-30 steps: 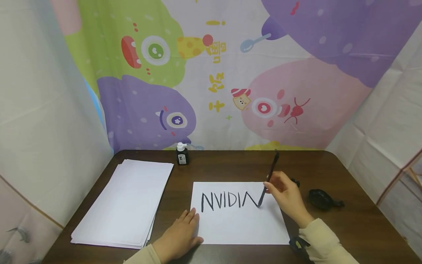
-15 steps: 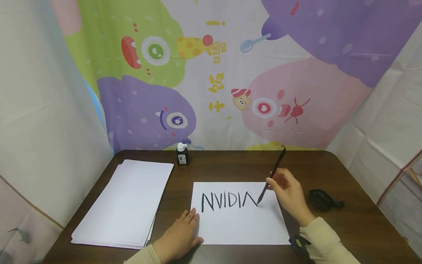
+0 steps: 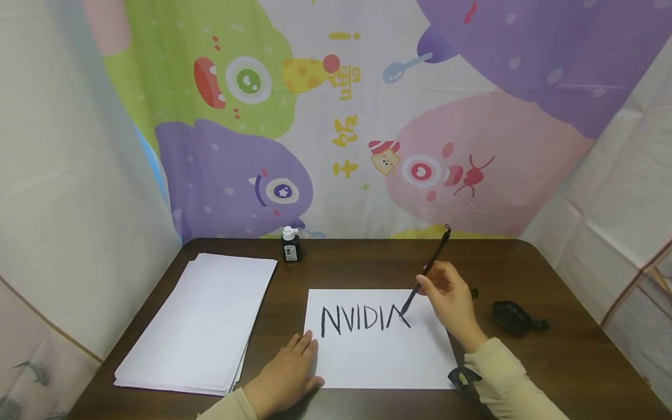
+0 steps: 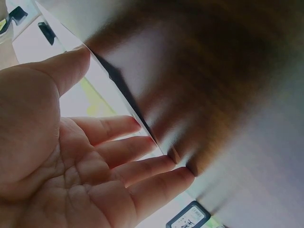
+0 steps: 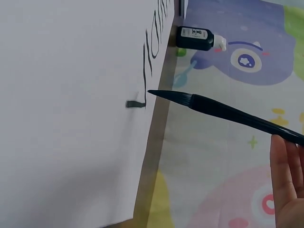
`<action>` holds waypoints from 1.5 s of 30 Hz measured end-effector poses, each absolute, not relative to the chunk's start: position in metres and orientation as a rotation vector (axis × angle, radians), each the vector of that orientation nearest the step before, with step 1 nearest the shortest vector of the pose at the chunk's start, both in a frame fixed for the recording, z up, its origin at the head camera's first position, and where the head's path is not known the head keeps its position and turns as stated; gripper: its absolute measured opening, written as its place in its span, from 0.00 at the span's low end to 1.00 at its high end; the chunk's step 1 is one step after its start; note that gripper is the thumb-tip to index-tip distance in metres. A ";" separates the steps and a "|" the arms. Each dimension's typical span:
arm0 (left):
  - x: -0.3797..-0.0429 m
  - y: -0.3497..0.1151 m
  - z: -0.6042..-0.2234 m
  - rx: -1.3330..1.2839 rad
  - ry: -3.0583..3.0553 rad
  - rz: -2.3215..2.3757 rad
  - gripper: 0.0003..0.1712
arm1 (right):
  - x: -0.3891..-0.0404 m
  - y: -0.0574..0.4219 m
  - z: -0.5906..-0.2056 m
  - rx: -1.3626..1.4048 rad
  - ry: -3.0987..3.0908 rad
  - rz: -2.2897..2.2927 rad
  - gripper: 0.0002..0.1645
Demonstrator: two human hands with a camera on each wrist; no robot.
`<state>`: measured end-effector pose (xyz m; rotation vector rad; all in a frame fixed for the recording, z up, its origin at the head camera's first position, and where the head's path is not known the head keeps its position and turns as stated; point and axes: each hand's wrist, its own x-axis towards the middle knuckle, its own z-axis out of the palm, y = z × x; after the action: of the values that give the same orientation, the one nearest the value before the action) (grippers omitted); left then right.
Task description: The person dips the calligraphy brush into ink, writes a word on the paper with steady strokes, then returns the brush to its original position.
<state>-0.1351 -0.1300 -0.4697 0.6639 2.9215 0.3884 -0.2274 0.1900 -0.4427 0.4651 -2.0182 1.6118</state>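
My right hand (image 3: pixel 452 304) pinches a dark writing brush (image 3: pixel 431 256) by its shaft, which slants up to the right. The brush tip is over the last letter's right stroke; I cannot tell whether it touches the paper. Black strokes on the white sheet (image 3: pixel 378 364) read NVIDI, then a final A shape with no crossbar visible. In the right wrist view the bristles (image 5: pixel 171 96) are dark and pointed. My left hand (image 3: pixel 286 373) rests flat at the sheet's left edge, fingers straight; in the left wrist view its fingertips (image 4: pixel 183 178) lie along that edge.
A stack of white paper (image 3: pixel 194 324) lies on the left of the brown table (image 3: pixel 357 265). Behind it stands a black bottle (image 3: pixel 290 248) with a white cap. To the right sits a black dish with a short handle (image 3: pixel 511 318). A cartoon-print curtain (image 3: pixel 346 116) hangs behind.
The brush tip has left the lower end of the last stroke and moved up and left, toward the letter's middle. My right hand shifted left with it; the left hand stayed put.
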 end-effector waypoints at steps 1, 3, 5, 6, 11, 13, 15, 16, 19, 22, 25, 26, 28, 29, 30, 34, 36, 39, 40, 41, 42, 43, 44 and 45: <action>-0.135 -0.130 -0.470 0.665 2.923 0.389 0.41 | -0.228 0.188 -0.443 0.459 -2.014 1.623 0.14; -0.135 -0.130 -0.470 0.668 2.927 0.388 0.41 | -0.229 0.185 -0.443 0.446 -2.015 1.634 0.14; -0.135 -0.130 -0.470 0.669 2.929 0.388 0.41 | -0.230 0.182 -0.443 0.433 -2.019 1.641 0.14; -0.135 -0.130 -0.470 0.669 2.928 0.388 0.41 | -0.230 0.181 -0.442 0.428 -2.025 1.639 0.14; -0.135 -0.130 -0.470 0.669 2.924 0.387 0.41 | -0.224 0.172 -0.431 0.420 -2.051 1.648 0.13; -0.135 -0.130 -0.470 0.671 2.923 0.385 0.41 | -0.220 0.169 -0.425 0.418 -2.058 1.664 0.13; -0.135 -0.130 -0.470 0.671 2.922 0.384 0.41 | -0.218 0.167 -0.422 0.418 -2.062 1.673 0.13; -0.135 -0.130 -0.470 0.671 2.922 0.383 0.41 | -0.217 0.167 -0.422 0.417 -2.066 1.673 0.13; -0.136 -0.130 -0.470 0.670 2.920 0.382 0.41 | -0.218 0.167 -0.423 0.410 -2.079 1.667 0.12; -0.136 -0.130 -0.470 0.667 2.916 0.381 0.41 | -0.218 0.167 -0.424 0.403 -2.095 1.655 0.12; -0.136 -0.130 -0.470 0.666 2.916 0.383 0.41 | -0.218 0.167 -0.424 0.409 -2.102 1.640 0.11; -0.136 -0.130 -0.470 0.666 2.916 0.384 0.41 | -0.218 0.167 -0.424 0.412 -2.104 1.636 0.11; -0.136 -0.130 -0.470 0.667 2.915 0.386 0.41 | -0.217 0.168 -0.423 0.425 -2.110 1.620 0.11; -0.136 -0.130 -0.470 0.667 2.914 0.386 0.41 | -0.217 0.168 -0.423 0.433 -2.112 1.609 0.11; -0.136 -0.130 -0.470 0.665 2.912 0.388 0.41 | -0.217 0.168 -0.423 0.445 -2.115 1.596 0.11; -0.137 -0.130 -0.469 0.658 2.899 0.390 0.41 | -0.215 0.169 -0.422 0.491 -2.124 1.522 0.11; -0.137 -0.130 -0.469 0.656 2.895 0.391 0.41 | -0.214 0.169 -0.421 0.505 -2.128 1.487 0.11; -0.137 -0.130 -0.469 0.655 2.893 0.392 0.41 | -0.213 0.169 -0.420 0.507 -2.137 1.454 0.11; -0.137 -0.130 -0.469 0.654 2.893 0.394 0.41 | -0.213 0.170 -0.421 0.505 -2.140 1.448 0.11; -0.137 -0.130 -0.469 0.653 2.893 0.395 0.41 | -0.214 0.170 -0.422 0.500 -2.145 1.443 0.11; -0.137 -0.130 -0.470 0.652 2.893 0.396 0.41 | -0.215 0.171 -0.424 0.496 -2.149 1.438 0.11; -0.137 -0.130 -0.470 0.651 2.893 0.397 0.41 | -0.217 0.172 -0.426 0.490 -2.154 1.433 0.11; -0.137 -0.130 -0.470 0.651 2.893 0.399 0.41 | -0.219 0.173 -0.429 0.483 -2.158 1.428 0.12; -0.137 -0.130 -0.470 0.651 2.893 0.400 0.41 | -0.221 0.174 -0.432 0.475 -2.161 1.426 0.12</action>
<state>-0.1367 -0.1302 -0.4699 0.6506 2.8929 0.3996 -0.2209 0.1743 -0.4319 0.4751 -2.1614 1.4258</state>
